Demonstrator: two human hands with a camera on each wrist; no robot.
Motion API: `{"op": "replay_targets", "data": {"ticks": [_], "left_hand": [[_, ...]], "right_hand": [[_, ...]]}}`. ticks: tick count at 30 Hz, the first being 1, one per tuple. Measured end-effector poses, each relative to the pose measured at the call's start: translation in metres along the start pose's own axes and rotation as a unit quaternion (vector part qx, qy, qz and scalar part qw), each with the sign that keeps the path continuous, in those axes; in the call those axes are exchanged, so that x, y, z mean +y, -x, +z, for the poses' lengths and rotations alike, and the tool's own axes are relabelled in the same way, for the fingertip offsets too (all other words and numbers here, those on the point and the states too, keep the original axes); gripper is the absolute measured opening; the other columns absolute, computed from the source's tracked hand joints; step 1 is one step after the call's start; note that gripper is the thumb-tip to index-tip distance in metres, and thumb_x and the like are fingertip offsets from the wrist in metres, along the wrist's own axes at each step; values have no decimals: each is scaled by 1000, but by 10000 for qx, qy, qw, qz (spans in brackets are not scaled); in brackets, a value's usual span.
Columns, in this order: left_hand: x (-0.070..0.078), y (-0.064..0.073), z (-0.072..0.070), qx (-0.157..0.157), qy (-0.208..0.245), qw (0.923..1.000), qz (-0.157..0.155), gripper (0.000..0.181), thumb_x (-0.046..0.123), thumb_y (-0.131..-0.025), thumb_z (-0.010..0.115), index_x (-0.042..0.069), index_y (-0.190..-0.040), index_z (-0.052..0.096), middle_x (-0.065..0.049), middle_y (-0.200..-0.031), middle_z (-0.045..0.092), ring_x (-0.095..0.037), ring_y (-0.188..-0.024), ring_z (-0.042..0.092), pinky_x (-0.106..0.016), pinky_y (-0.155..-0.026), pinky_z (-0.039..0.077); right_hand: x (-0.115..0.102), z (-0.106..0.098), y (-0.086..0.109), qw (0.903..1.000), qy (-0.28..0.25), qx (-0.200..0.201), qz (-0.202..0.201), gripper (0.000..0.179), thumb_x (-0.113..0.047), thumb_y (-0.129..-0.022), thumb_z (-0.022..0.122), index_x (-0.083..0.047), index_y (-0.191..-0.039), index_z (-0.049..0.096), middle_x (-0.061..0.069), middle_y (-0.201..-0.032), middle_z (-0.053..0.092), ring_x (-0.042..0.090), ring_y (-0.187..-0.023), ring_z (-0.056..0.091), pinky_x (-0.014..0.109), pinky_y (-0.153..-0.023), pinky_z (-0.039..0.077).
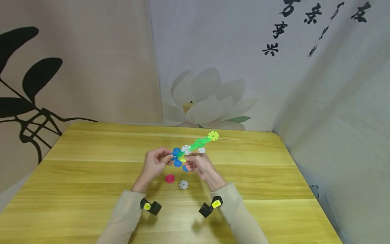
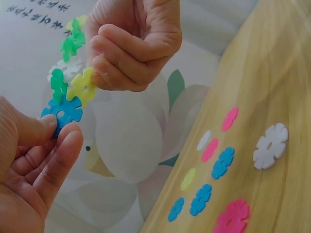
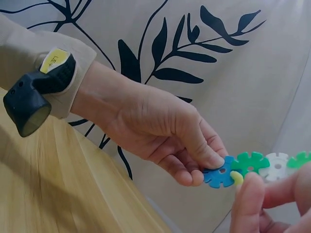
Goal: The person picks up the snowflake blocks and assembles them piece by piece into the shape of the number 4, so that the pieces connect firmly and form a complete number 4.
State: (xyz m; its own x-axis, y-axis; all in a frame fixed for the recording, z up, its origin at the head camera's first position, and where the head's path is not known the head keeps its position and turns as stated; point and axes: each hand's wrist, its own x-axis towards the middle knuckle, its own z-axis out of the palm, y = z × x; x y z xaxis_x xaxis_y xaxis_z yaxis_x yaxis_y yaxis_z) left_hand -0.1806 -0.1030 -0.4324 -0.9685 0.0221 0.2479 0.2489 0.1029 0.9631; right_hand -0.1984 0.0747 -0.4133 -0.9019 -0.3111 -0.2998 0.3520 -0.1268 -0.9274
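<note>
My left hand (image 1: 156,163) pinches a blue notched snowflake disc (image 2: 72,111) between thumb and fingers. This disc is the near end of a linked chain: a green disc (image 3: 250,162) joins it, then a white disc (image 3: 278,164), more green ones, and a yellow disc (image 1: 213,136) at the far tip. The chain is held above the table, slanting away to the right. With thumb and fingers my right hand (image 1: 201,165) pinches another yellow disc (image 2: 81,87) against the blue one's edge. Whether their slots interlock cannot be told.
On the wooden table (image 1: 262,169) lie loose discs: a pink disc (image 1: 170,178) and a white disc (image 1: 183,184) near me, with several blue, pink, yellow and white ones beyond, partly behind my hands. A printed cloth (image 1: 122,67) hangs behind the table.
</note>
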Motion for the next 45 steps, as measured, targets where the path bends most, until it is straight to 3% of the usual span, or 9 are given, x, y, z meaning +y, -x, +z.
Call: {"op": "replay_targets", "data": {"ticks": [6,13,17,21,28,31,35,40,45], "left_hand": [[2,0,-5,-30,-69,10000,-47,5,-9,-85,61,-12,-88,63,-29,-84,64,-25,-68,66,-26,-62,59],[28,6,-7,-230,-295,9993,36,4,-12,-85,59,-15,-87,61,-27,-80,64,-6,-63,62,-28,-62,59],[32,8,-6,-251,-234,9993,134,3,-14,-84,58,-17,-86,60,-28,-79,64,-13,-63,64,-27,-61,59],[30,9,-5,-213,-159,9995,170,3,-15,-83,58,-17,-85,61,-33,-80,62,-24,-64,65,-25,-59,59],[25,13,-3,-203,-214,9987,415,4,-17,-82,58,-15,-84,62,-24,-74,64,-14,-60,63,-34,-58,59],[20,14,-2,-131,-232,9980,581,5,-18,-81,58,-15,-82,62,-23,-72,64,-20,-60,64,-36,-57,59],[9,12,-3,-2,-161,9983,568,4,-16,-82,59,-14,-82,62,-25,-74,64,-30,-62,65,-28,-56,59],[-2,4,-6,-31,70,9993,357,5,-10,-85,61,-14,-89,62,-26,-79,65,-19,-64,65,-24,-60,59],[1,0,-10,-91,510,9982,293,9,-8,-87,59,-15,-92,59,-27,-82,62,-12,-66,63,-25,-64,59]], "right_hand": [[3,1,0,9998,-105,-174,-45,13,-3,-87,56,-5,-74,56,-1,-59,56,6,-48,50,12,-45,45],[4,-1,2,9995,-116,-300,-31,12,-3,-87,55,-4,-76,58,-1,-59,57,5,-47,50,11,-44,43],[4,0,3,9996,-71,-288,-16,13,-5,-88,56,-4,-75,57,-1,-59,56,5,-48,49,12,-45,43],[5,2,4,9997,-115,-228,19,14,-4,-88,55,-5,-74,55,-1,-59,56,4,-49,49,11,-45,43],[8,3,4,9998,-126,-113,77,16,-1,-88,53,-4,-73,56,-1,-56,56,5,-47,50,11,-44,44],[9,4,4,9998,-85,-133,104,18,-1,-88,54,-5,-70,55,-1,-57,56,5,-48,50,11,-45,45],[9,6,3,9996,-148,-223,125,19,-3,-88,55,-5,-69,54,-1,-57,56,5,-49,50,11,-46,45],[6,3,3,9994,33,-346,-33,16,-10,-91,56,-3,-77,54,-1,-60,56,5,-49,50,13,-46,46],[13,-7,1,9985,387,-148,-352,27,-17,-96,51,9,-90,56,1,-64,56,7,-51,53,15,-47,49]]}}
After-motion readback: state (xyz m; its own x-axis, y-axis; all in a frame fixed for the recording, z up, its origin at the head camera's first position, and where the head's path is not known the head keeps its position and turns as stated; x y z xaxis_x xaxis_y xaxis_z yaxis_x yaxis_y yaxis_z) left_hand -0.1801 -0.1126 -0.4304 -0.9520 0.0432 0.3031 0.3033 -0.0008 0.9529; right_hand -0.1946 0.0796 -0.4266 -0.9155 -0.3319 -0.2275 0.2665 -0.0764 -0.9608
